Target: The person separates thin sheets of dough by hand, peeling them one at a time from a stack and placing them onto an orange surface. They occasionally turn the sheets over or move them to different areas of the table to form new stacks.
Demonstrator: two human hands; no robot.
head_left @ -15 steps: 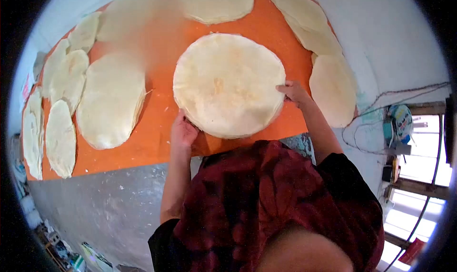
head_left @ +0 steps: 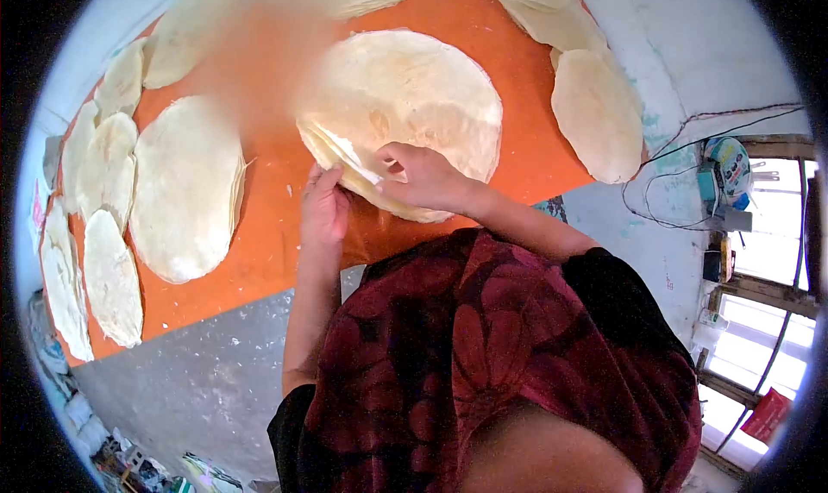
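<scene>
A stack of large, round, pale flatbread sheets [head_left: 423, 87] lies on the orange tabletop [head_left: 285, 178] in front of me. Its near left edge is lifted and parted, so several thin layers show. My left hand [head_left: 324, 207] grips that edge from the left, fingers closed on the layers. Just right of it, my right hand [head_left: 421, 179] reaches across the near part of the stack, with thumb and forefinger curled at the parted edge. Whether a layer is between those fingertips is too small to tell.
Another round stack [head_left: 188, 191] lies to the left, with smaller folded-looking piles [head_left: 112, 277] beyond it. More sheets [head_left: 597, 113] lie at the right edge. Cables [head_left: 655, 182] hang on the wall near a window. A blur covers the upper left middle.
My right hand has left the stack's right edge and moved left, close to my left hand. The near left edge is now lifted and its layers parted. The view has shifted slightly.
</scene>
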